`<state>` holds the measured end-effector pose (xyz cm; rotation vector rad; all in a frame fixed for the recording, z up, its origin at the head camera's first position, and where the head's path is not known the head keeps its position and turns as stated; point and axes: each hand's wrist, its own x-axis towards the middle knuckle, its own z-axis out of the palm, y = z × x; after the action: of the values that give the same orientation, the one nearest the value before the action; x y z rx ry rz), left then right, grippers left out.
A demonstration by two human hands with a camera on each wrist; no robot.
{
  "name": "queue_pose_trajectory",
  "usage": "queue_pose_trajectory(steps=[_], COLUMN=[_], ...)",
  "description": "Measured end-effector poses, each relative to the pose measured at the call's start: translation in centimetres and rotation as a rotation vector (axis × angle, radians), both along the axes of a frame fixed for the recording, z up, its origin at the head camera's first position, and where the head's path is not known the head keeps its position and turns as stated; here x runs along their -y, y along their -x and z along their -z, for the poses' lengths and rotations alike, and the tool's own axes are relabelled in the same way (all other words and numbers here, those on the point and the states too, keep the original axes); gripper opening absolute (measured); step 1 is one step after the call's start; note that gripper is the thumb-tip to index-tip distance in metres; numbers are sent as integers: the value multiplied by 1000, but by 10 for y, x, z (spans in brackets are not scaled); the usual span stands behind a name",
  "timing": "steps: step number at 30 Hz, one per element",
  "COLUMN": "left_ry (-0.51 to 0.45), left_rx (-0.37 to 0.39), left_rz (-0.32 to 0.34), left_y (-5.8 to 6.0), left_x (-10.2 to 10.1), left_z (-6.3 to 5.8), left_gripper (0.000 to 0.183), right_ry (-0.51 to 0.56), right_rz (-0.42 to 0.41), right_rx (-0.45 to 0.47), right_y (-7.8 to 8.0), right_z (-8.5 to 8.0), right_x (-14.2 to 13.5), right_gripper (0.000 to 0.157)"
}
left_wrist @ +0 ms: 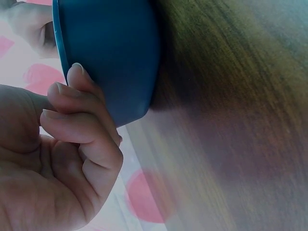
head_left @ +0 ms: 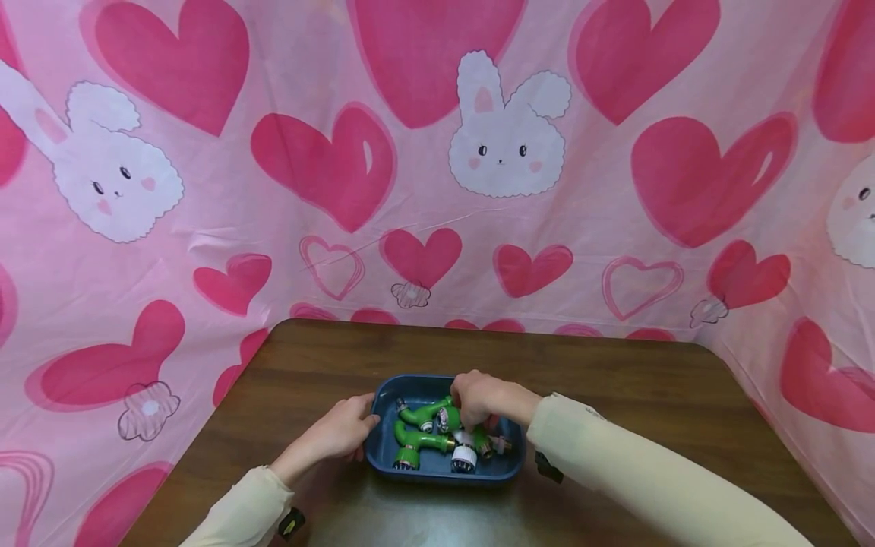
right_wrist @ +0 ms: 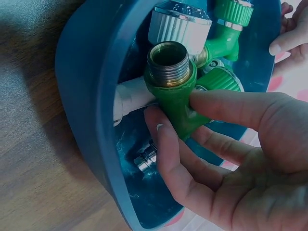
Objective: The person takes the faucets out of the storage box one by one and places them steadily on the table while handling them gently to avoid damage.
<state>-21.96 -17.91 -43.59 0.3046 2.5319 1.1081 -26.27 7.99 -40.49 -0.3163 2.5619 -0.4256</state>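
Note:
A dark blue plastic tub (head_left: 437, 479) holds several green pipe valves with ribbed caps and metal threads. My left hand (head_left: 342, 427) grips the tub's left rim, its curled fingers (left_wrist: 82, 108) against the outer wall. Inside the tub, at the right, my right hand (head_left: 487, 399) pinches a green valve (right_wrist: 175, 108) between thumb and fingers, its threaded metal mouth facing the right wrist camera. Beside it lies a valve with a white ribbed cap (right_wrist: 178, 31). Another green valve (head_left: 407, 454) lies at the tub's front left.
The tub stands on a brown wooden table (head_left: 307, 365). A pink cloth (head_left: 424, 205) printed with hearts and rabbits hangs behind the table and along both sides.

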Motion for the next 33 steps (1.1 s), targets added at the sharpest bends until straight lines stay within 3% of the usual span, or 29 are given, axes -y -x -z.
queue_pose_trajectory(steps=[33], left_ry=[-6], left_rx=[-19], left_rz=[12], left_y=[2], left_x=[0], left_z=[4], left_gripper=[50], right_ry=[-27], right_rz=[1], right_rx=[-7], right_y=[-1], right_z=[3], right_x=[2], right_gripper=[22])
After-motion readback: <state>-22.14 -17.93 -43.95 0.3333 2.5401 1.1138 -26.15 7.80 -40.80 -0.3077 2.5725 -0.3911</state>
